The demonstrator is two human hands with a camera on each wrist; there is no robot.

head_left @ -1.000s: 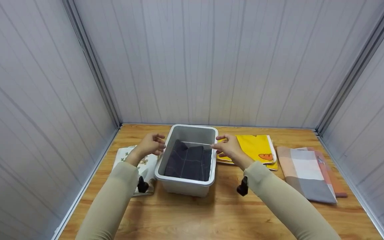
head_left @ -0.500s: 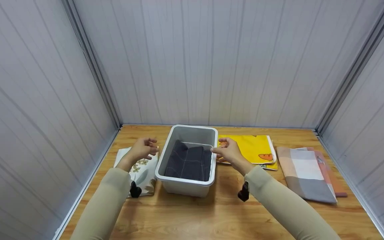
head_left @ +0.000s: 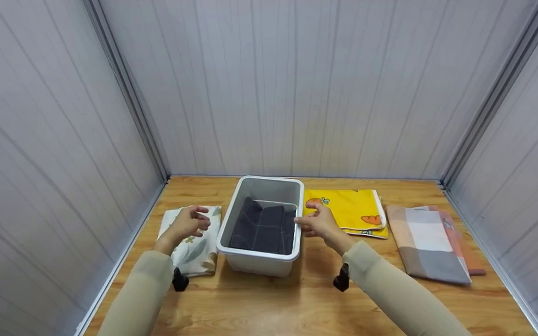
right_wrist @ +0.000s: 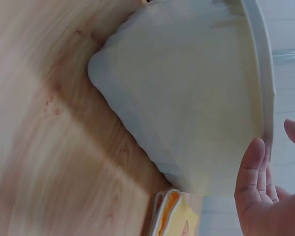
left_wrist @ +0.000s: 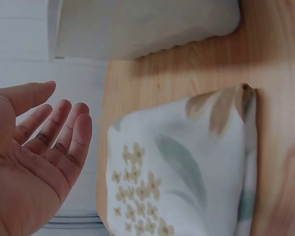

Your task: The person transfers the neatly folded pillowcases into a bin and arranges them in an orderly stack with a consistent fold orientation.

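A white plastic bin [head_left: 259, 261] stands on the wooden table, with a dark grey folded cloth [head_left: 262, 228] marked by thin light lines lying inside. My left hand [head_left: 187, 226] hovers over a folded white cloth with a floral print [left_wrist: 187, 162], left of the bin. Its fingers are relaxed and spread, holding nothing. At the bin's right rim is my right hand [head_left: 318, 221], fingers loosely bent. In the right wrist view, its fingertips [right_wrist: 255, 147] overlap the rim; whether they touch cannot be told.
Right of the bin lies a folded yellow cloth [head_left: 355, 207] with carrot prints. Farther right is a folded checked cloth [head_left: 430, 242] in peach, white and grey, over an orange-red one [head_left: 467, 256]. Pale panel walls [head_left: 278, 93] enclose the back and sides.
My left hand has moved from the bin's left rim leftward and toward me, over the floral cloth. The right hand has shifted slightly toward me along the right rim.
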